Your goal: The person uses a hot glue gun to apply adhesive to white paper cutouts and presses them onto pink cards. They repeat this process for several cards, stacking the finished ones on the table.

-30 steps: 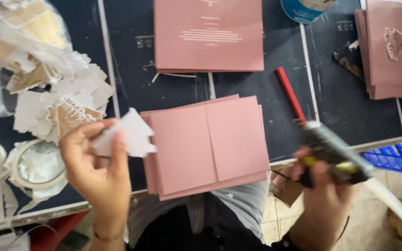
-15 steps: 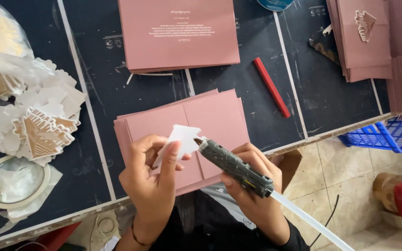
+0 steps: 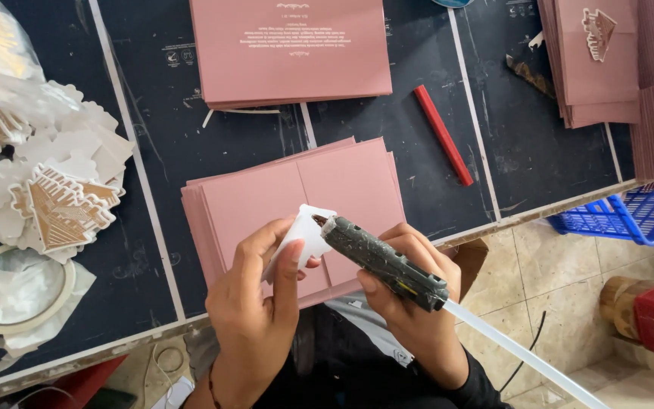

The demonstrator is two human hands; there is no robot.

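My left hand (image 3: 255, 303) holds a small white paper cutout (image 3: 304, 233) above a stack of folded pink cards (image 3: 297, 197) on the dark table. My right hand (image 3: 410, 303) grips a grimy glue gun (image 3: 384, 257) with a pale glue stick (image 3: 516, 352) sticking out behind. The gun's nozzle touches the back of the cutout.
A second pink card stack (image 3: 289, 49) with printed text lies farther back, and another pink stack (image 3: 596, 64) sits at the right with a gold cutout on top. A red stick (image 3: 443, 135) lies between them. At the left are white and gold cutouts (image 3: 58, 193) and a tape roll (image 3: 13, 288). A blue basket (image 3: 630, 216) stands on the floor.
My left hand brought the white cutout from the left to over the pink stack. My right hand swung the glue gun in from the right until its nozzle met the cutout.
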